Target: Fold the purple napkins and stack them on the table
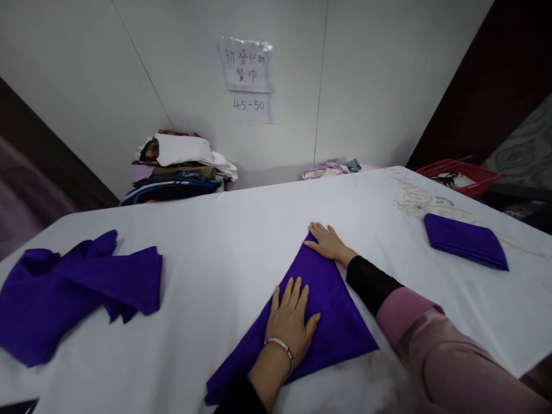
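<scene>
A purple cloth [332, 322] folded into a triangle lies on the white-covered table [224, 241] in front of me. My left hand [291, 319] rests flat on the middle of the triangle, fingers stretched out, with a silver bracelet on the wrist. My right hand [328, 241] lies flat on the triangle's far tip, fingers together and extended. Neither hand grips anything.
A loose heap of purple cloths [77, 287] lies at the left. A folded purple cloth [466, 240] sits at the right. A stack of mixed fabrics [181, 167] and more cloth [330, 168] stand against the wall. A red basket [459, 175] is beyond the table's right corner.
</scene>
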Available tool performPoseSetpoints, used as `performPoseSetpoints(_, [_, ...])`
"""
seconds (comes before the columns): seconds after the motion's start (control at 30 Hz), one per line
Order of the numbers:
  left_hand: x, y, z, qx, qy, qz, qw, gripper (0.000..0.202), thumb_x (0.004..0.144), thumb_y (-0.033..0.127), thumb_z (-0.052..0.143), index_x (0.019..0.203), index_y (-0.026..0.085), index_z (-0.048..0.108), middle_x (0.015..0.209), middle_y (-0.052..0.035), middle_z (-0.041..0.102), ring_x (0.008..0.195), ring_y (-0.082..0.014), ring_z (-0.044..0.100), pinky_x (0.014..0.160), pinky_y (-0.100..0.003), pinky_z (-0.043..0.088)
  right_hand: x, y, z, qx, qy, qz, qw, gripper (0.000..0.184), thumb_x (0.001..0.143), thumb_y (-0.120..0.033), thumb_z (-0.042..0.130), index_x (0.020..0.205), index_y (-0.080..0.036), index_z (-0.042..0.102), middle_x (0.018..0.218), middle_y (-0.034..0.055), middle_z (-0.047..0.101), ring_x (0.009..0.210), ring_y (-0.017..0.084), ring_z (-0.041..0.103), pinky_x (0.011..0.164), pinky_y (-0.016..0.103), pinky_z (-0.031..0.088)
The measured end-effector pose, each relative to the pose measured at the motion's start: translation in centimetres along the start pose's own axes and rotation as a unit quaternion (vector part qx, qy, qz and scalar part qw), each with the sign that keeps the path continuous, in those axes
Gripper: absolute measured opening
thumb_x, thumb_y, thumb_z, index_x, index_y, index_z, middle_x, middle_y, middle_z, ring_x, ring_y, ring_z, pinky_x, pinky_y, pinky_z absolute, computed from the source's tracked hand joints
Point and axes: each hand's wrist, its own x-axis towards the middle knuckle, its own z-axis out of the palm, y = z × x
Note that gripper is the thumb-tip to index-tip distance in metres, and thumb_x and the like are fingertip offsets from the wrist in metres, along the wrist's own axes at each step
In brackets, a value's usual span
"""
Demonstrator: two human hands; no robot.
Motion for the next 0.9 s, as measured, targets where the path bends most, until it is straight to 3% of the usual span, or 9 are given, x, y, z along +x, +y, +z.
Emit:
performPoseSetpoints(0.2, [0.1,0.0,-0.1,0.002,-0.003,-0.001,1.0,0.062,0.089,0.055,0.024,0.14,0.021,0.03,0.15,-0.0051,0.025,0.139,-0.0222,0.014,0.112,-0.049,0.016,0.7,0.2,-0.1,-0.001,0.006,0.026,1.0,0.07,0.088,-0.061,0.028,0.141,-0.016,0.028,0.15,0.0121,0.02,0.138,0.026,0.013,0.109,0.05,0.008])
performPoseSetpoints(0.37, [0.1,0.1,-0.5,0.005,-0.001,0.0,1.0,0.062,0.089,0.055,0.022,0.139,0.021,0.03,0.15,-0.0048,0.025,0.139,-0.0213,0.014,0.112,-0.048,0.015,0.2,-0.6,-2.3,0.045,-0.031,0.049,0.997,0.066,0.09,-0.056,0.027,0.142,-0.014,0.027,0.149,0.0136,0.02,0.138,0.027,0.013,0.108,0.051,0.012])
performPoseSetpoints(0.43, [0.1,0.2,-0.6,0.01,0.001,-0.001,1.0,0.061,0.089,0.055,0.021,0.139,0.02,0.03,0.149,-0.0053,0.025,0.138,-0.0212,0.015,0.112,-0.049,0.015,-1.8,-1.8,-3.5,0.055,-0.02,0.033,0.998,0.066,0.091,-0.056,0.026,0.143,-0.015,0.024,0.15,0.0131,0.016,0.138,0.027,0.011,0.109,0.05,0.012])
performPoseSetpoints(0.53, [0.2,0.2,-0.6,0.022,-0.004,0.002,1.0,0.061,0.089,0.052,0.024,0.14,0.019,0.03,0.149,-0.007,0.026,0.139,-0.0219,0.014,0.112,-0.049,0.014,-7.4,-5.3,-4.7,0.07,0.005,-0.066,0.995,0.07,0.089,-0.057,0.031,0.144,-0.015,0.02,0.15,0.0124,0.014,0.138,0.026,0.007,0.11,0.049,0.006])
performPoseSetpoints(0.67, [0.4,-0.2,-0.1,0.05,-0.018,0.02,0.998,0.057,0.089,0.046,0.03,0.14,0.021,0.028,0.149,-0.006,0.025,0.139,-0.0232,0.012,0.111,-0.05,0.016,-15.7,-10.3,-3.7,0.095,-0.027,-0.198,0.975,0.084,0.083,-0.06,0.045,0.146,-0.016,0.012,0.15,0.0127,0.015,0.138,0.025,0.009,0.111,0.045,0.01])
performPoseSetpoints(0.77, [0.4,-0.3,0.2,0.068,-0.001,0.015,0.998,0.056,0.089,0.043,0.029,0.14,0.022,0.029,0.15,-0.0055,0.025,0.139,-0.0223,0.013,0.111,-0.048,0.015,-19.2,-11.0,-1.7,0.066,-0.03,-0.171,0.983,0.084,0.082,-0.061,0.046,0.145,-0.013,0.018,0.149,0.0157,0.018,0.138,0.028,0.01,0.111,0.049,0.011])
performPoseSetpoints(0.9, [0.3,0.1,-0.1,0.063,0.016,0.007,0.998,0.058,0.09,0.049,0.025,0.139,0.019,0.031,0.148,-0.0058,0.029,0.138,-0.0221,0.017,0.111,-0.046,0.015,-21.3,-9.0,0.4,0.02,-0.016,-0.102,0.994,0.079,0.084,-0.062,0.04,0.143,-0.011,0.025,0.147,0.0179,0.024,0.137,0.03,0.015,0.109,0.052,0.015])
